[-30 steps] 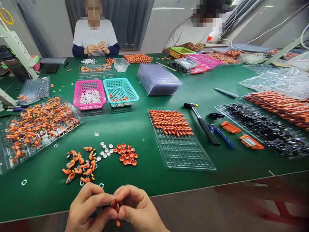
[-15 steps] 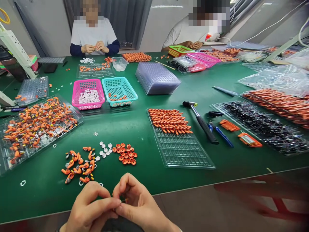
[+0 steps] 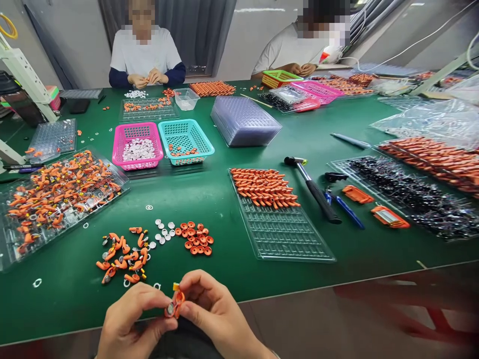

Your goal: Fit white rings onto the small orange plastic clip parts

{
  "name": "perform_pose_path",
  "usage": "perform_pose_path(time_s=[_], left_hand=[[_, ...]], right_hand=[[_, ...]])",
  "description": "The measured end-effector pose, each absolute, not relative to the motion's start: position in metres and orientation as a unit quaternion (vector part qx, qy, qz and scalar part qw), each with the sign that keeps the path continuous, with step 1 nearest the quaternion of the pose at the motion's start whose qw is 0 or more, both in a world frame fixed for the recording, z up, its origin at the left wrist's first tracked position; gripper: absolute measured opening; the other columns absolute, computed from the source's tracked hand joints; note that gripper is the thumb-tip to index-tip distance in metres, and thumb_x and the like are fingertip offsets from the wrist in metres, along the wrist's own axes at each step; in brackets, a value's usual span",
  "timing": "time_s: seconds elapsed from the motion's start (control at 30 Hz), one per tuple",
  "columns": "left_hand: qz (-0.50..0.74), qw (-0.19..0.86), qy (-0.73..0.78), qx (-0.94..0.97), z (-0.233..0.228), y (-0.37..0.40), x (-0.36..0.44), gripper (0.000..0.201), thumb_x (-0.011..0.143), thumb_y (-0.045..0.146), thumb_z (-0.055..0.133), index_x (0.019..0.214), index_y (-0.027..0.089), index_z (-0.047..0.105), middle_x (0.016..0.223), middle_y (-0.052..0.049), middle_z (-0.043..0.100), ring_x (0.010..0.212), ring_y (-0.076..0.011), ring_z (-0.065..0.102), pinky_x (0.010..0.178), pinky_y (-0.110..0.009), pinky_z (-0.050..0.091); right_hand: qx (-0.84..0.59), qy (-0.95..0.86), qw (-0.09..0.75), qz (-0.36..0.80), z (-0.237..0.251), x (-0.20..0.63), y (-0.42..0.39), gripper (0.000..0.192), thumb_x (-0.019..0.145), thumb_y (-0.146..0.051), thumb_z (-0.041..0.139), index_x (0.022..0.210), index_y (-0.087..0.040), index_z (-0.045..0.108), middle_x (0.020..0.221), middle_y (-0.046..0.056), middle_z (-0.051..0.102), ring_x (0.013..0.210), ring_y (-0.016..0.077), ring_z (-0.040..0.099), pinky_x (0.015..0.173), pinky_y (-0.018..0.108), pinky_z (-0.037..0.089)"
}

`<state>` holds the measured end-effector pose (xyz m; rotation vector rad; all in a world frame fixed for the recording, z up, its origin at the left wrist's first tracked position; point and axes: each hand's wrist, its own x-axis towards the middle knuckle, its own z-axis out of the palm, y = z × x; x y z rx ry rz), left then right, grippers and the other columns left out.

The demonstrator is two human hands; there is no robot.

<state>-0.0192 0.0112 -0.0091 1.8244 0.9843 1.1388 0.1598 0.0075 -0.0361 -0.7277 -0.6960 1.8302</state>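
At the table's near edge, my left hand (image 3: 129, 319) pinches a small orange piece with a round silver disc (image 3: 170, 309) in it. My right hand (image 3: 219, 316) grips an orange earbud shell (image 3: 180, 298) with a yellow tab sticking up. Both pieces touch or nearly touch; whether they are joined I cannot tell. Just beyond my hands lies a loose group of orange earbud shells (image 3: 125, 257), some with silver discs and yellow tabs. Beside it are small white discs (image 3: 162, 233) and round orange caps (image 3: 194, 238).
At left, a clear tray (image 3: 125, 185) carries a heap of orange shells. Pink (image 3: 119, 158) and teal (image 3: 209, 149) baskets stand behind. A half-filled tray (image 3: 284, 239), a hammer (image 3: 316, 192) and a tray of black wired parts (image 3: 407, 194) lie right. Two people sit across the table.
My hands have moved slightly apart and turned, and the orange pieces between the fingers now show with the silver disc and yellow tab. The items on the table have stayed put.
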Motion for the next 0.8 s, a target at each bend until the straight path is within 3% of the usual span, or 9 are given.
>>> perform_pose_path(time_s=[0.17, 0.27, 0.37, 0.5, 0.6, 0.8], left_hand=[[0.462, 0.519, 0.427, 0.578, 0.002, 0.0, -0.007, 0.012, 0.083, 0.034, 0.075, 0.093, 0.027, 0.076, 0.081, -0.001, 0.077, 0.075, -0.0165, 0.072, 0.073, -0.02, 0.057], [0.475, 0.573, 0.48, 0.465, 0.007, -0.002, 0.001, 0.013, 0.082, 0.037, 0.076, 0.082, 0.024, 0.074, 0.074, 0.0, 0.073, 0.066, -0.0158, 0.07, 0.064, -0.02, 0.057], [0.462, 0.549, 0.521, 0.461, 0.009, 0.005, 0.001, 0.016, 0.075, 0.034, 0.081, 0.082, 0.023, 0.074, 0.074, 0.001, 0.066, 0.063, -0.0135, 0.063, 0.058, -0.018, 0.054], [0.391, 0.598, 0.481, 0.508, 0.006, 0.015, -0.006, 0.014, 0.083, 0.033, 0.073, 0.092, 0.023, 0.076, 0.079, -0.001, 0.062, 0.061, -0.0136, 0.064, 0.057, -0.021, 0.055], [0.384, 0.617, 0.457, 0.513, 0.005, 0.016, -0.009, 0.008, 0.086, 0.029, 0.07, 0.089, 0.024, 0.075, 0.078, 0.001, 0.062, 0.061, -0.0127, 0.065, 0.059, -0.021, 0.054], [0.444, 0.552, 0.518, 0.479, 0.014, 0.006, 0.001, 0.003, 0.075, 0.021, 0.077, 0.077, 0.023, 0.075, 0.073, 0.001, 0.067, 0.063, -0.0128, 0.064, 0.061, -0.017, 0.053]], right_hand=[[-0.264, -0.242, 0.507, 0.784, -0.04, 0.157, 0.009, 0.022, 0.072, -0.024, 0.088, 0.086, -0.017, 0.072, 0.077, -0.001, 0.074, 0.065, 0.0064, 0.065, 0.064, 0.015, 0.051], [-0.22, -0.196, 0.511, 0.808, -0.043, 0.151, 0.006, 0.023, 0.069, -0.023, 0.091, 0.084, -0.017, 0.074, 0.072, -0.001, 0.073, 0.061, 0.0074, 0.066, 0.058, 0.015, 0.051], [-0.185, -0.146, 0.501, 0.832, -0.044, 0.145, 0.004, 0.023, 0.068, -0.021, 0.091, 0.083, -0.016, 0.074, 0.069, 0.0, 0.073, 0.056, 0.0082, 0.066, 0.053, 0.016, 0.05], [-0.155, -0.112, 0.499, 0.845, -0.042, 0.141, 0.004, 0.024, 0.067, -0.019, 0.092, 0.082, -0.014, 0.073, 0.067, 0.001, 0.073, 0.056, 0.0081, 0.068, 0.052, 0.013, 0.048], [-0.15, -0.087, 0.496, 0.851, -0.043, 0.139, 0.002, 0.026, 0.067, -0.016, 0.092, 0.082, -0.014, 0.071, 0.071, 0.001, 0.074, 0.058, 0.0083, 0.07, 0.056, 0.014, 0.052], [-0.138, -0.007, 0.462, 0.876, -0.045, 0.138, -0.004, 0.033, 0.066, -0.018, 0.093, 0.088, -0.016, 0.069, 0.079, -0.001, 0.073, 0.065, 0.0061, 0.07, 0.063, 0.013, 0.054]])
